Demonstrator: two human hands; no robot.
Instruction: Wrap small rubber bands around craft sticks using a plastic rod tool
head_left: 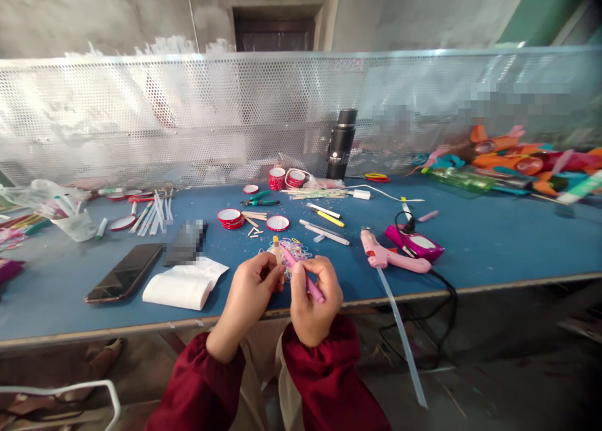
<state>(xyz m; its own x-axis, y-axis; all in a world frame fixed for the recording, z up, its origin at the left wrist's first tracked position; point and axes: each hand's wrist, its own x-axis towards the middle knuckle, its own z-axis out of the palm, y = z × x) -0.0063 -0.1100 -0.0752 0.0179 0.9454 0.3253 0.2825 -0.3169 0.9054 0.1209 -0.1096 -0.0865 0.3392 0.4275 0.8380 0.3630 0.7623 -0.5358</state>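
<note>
Both my hands are raised over the near edge of the blue table (493, 249). My left hand (247, 296) is closed in a pinch on a small wooden stick (277, 250) that stands upright. My right hand (314, 299) is closed round a pink pen (305, 280), whose tip points up toward the stick. A pile of small coloured rubber bands (296, 250) lies on the table just beyond my fingers. Dark red sleeves cover both my wrists.
A pink glue gun (392, 258) with a long glue stick lies right of my hands, a black phone (125, 271) and folded white paper (183, 283) to the left. Red-rimmed lids (229, 216), pens, scissors and a black flask (342, 143) sit farther back before a perforated metal screen.
</note>
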